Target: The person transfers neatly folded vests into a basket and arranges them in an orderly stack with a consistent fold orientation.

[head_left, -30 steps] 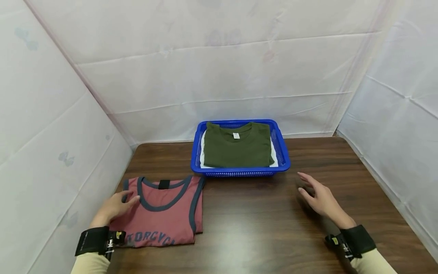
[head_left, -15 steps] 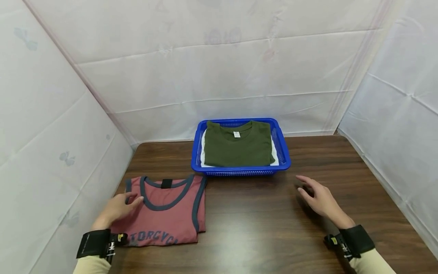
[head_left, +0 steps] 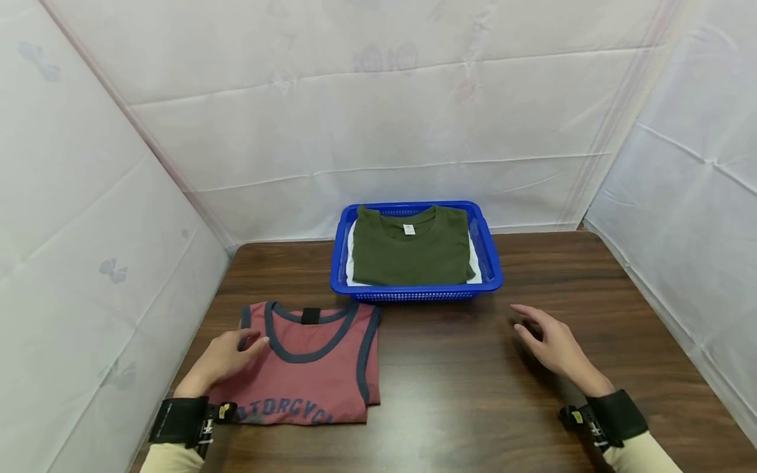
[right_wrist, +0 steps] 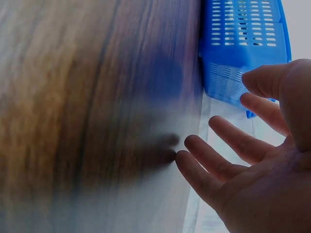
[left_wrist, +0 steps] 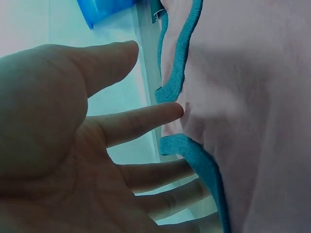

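Folded red tank top [head_left: 313, 368] was slid right along the table's [head_left: 461, 387] front-left edge w/ left hand [head_left: 227, 355] laid flat on it; right hand [head_left: 552, 341] hovered spread, empty. Even palm pressure was best kept so folds held.

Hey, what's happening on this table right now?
A person sits at a dark wooden table. Their left hand rests with straight fingers on a folded red tank top. Their right hand hovers open over bare wood, holding nothing. Behind the top sits a blue basket with a folded green shirt on something white.
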### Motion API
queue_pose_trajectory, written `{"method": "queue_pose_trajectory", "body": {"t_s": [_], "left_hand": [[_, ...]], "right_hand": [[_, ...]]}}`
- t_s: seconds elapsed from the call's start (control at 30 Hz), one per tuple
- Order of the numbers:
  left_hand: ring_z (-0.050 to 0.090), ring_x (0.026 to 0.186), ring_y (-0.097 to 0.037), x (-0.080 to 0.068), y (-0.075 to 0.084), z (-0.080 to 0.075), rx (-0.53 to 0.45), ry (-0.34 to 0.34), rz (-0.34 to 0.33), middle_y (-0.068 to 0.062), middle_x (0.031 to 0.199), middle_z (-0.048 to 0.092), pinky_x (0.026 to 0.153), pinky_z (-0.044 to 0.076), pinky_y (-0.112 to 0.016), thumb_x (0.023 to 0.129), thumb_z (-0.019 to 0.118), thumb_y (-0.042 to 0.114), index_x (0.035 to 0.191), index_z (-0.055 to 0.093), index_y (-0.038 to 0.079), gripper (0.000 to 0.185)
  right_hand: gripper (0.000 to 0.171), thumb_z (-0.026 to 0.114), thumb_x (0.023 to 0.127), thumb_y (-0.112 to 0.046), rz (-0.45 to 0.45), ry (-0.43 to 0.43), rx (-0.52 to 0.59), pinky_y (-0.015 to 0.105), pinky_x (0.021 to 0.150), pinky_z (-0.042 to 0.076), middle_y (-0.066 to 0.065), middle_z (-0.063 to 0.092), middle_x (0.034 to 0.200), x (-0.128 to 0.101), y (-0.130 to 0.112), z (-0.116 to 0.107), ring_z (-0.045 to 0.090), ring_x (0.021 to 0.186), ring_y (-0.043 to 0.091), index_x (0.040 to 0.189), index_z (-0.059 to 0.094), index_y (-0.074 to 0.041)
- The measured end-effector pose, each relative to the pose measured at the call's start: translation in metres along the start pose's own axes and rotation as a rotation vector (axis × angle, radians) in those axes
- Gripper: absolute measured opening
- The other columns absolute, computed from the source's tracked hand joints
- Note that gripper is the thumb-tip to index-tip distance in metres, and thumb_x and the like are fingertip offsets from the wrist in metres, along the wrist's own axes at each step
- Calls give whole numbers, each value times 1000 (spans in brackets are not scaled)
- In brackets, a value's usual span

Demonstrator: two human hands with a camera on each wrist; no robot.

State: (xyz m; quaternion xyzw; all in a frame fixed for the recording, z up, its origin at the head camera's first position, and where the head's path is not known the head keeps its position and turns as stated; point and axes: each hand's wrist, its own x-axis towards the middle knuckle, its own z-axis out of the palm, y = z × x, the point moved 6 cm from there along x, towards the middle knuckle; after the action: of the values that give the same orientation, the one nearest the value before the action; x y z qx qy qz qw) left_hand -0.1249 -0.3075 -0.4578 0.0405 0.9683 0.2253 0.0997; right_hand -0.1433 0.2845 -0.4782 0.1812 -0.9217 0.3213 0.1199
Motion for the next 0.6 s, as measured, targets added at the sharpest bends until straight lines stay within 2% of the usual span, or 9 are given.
{"method": "queue_pose_trajectory", "body": {"t_s": [0.1, 0.2, 0.23, 0.3, 0.33, 0.4, 0.47, 0.6], "left_hand": [[59, 119, -52, -1, 11, 5, -23, -24, 12, -38, 130, 59, 91, 50, -59, 106, 57, 39, 137, 56, -15, 62], [60, 117, -50, -2, 22, 10, -56, -44, 17, -37, 130, 59, 88, 52, -55, 106, 57, 39, 137, 56, -14, 62], [64, 111, -46, -2, 26, 12, -69, -53, 16, -35, 124, 63, 84, 52, -51, 106, 57, 40, 137, 56, -14, 62], [66, 86, -35, -3, 32, 16, -104, -71, 7, -26, 99, 68, 72, 49, -41, 105, 58, 40, 139, 55, -13, 63], [62, 73, -28, -3, 35, 19, -121, -79, 8, -19, 85, 66, 67, 45, -36, 105, 58, 40, 139, 55, -13, 62], [49, 58, -17, -3, 41, 23, -150, -90, 9, -5, 66, 52, 60, 40, -30, 105, 58, 41, 140, 55, -12, 63], [37, 49, -13, -3, 49, 28, -179, -100, 21, 0, 57, 40, 54, 36, -28, 105, 58, 41, 140, 55, -11, 62], [35, 48, -11, -3, 63, 35, -212, -113, 54, 3, 57, 39, 52, 33, -26, 105, 58, 40, 138, 59, -8, 59]], "right_hand": [[40, 68, 98, -5, -7, 4, -3, 54, 80, 57, 23, 67, 127, 0, -1, -1, 70, 102, 38, 137, 62, -3], [40, 69, 97, -4, -11, 8, -7, 47, 72, 58, 21, 68, 125, -1, -2, -2, 72, 92, 31, 137, 63, -4], [40, 69, 97, -4, -12, 9, -10, 44, 70, 58, 21, 69, 124, -1, -2, -2, 72, 89, 29, 137, 63, -4], [40, 69, 97, -4, -11, 3, -10, 38, 66, 57, 20, 69, 123, -2, -3, -2, 71, 83, 24, 137, 63, -4], [40, 69, 98, -4, -10, 0, -8, 35, 64, 56, 20, 70, 123, -2, -3, -2, 71, 81, 22, 137, 63, -4], [39, 68, 98, -5, -6, -10, 0, 30, 60, 52, 19, 70, 121, -3, -4, -2, 70, 78, 17, 137, 63, -5], [39, 68, 99, -6, 0, -19, 14, 27, 58, 49, 18, 71, 120, -4, -4, -1, 68, 74, 13, 137, 62, -5], [39, 67, 99, -6, 15, -25, 29, 26, 56, 48, 18, 72, 120, -5, -6, 0, 67, 72, 9, 137, 62, -6]]}}
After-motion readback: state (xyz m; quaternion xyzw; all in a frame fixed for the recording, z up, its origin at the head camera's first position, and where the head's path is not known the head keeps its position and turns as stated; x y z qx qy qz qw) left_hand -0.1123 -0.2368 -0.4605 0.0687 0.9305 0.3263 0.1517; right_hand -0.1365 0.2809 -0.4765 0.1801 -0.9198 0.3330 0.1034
